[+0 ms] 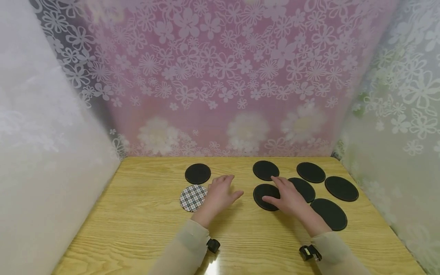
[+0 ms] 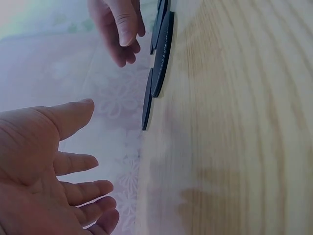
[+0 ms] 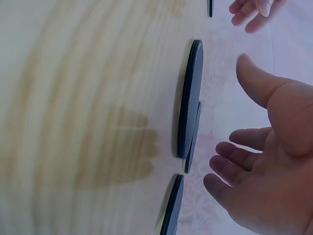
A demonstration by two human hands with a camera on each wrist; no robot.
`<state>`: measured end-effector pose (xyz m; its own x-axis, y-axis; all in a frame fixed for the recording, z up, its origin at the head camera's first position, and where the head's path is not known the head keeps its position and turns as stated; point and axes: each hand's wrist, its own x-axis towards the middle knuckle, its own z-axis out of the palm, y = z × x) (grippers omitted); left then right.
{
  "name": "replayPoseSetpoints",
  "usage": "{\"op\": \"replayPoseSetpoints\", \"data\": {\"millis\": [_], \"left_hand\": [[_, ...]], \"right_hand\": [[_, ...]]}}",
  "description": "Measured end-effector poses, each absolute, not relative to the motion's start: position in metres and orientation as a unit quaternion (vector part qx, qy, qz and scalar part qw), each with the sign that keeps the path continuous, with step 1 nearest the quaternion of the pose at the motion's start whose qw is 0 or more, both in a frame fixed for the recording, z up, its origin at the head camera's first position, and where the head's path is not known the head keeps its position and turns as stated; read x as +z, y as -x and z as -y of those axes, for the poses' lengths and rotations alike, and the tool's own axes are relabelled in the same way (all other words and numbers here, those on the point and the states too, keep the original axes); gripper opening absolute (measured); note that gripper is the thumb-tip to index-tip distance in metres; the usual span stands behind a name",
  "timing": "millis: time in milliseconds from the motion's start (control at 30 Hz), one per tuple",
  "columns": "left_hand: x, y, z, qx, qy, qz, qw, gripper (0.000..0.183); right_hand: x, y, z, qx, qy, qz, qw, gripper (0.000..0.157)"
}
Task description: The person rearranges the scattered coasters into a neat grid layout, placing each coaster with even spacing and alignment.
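Note:
My left hand (image 1: 220, 194) hovers over the table beside a round coaster with a black-and-white plaid face (image 1: 192, 198), overlapping its right edge in the head view. Its fingers are spread and hold nothing. Just behind the plaid coaster lies a plain black coaster (image 1: 198, 173). My right hand (image 1: 288, 196) is held above a black coaster (image 1: 262, 198), its thumb and fingers apart with nothing between them. In the right wrist view a gap shows between that hand (image 3: 274, 147) and the thick-edged coaster (image 3: 191, 100) below.
More black coasters lie on the right: one at the back (image 1: 266, 170), one behind the right hand (image 1: 302, 190), one near the forearm (image 1: 329, 214) and others farther right (image 1: 342, 188). Flower-patterned curtains (image 1: 240, 76) enclose the wooden table (image 1: 137, 229) at the back and sides.

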<state>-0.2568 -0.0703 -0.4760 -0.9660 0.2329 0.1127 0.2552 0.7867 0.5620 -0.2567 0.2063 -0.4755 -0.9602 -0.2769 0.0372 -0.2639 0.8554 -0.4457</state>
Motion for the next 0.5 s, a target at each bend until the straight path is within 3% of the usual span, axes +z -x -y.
{"op": "replayPoseSetpoints", "data": {"millis": [500], "left_hand": [[-0.486,0.253,0.034,-0.293,0.141,0.946,0.005,0.07]], "right_hand": [[-0.483,0.256,-0.232,-0.264,0.149,-0.952,0.038,0.102]]}}
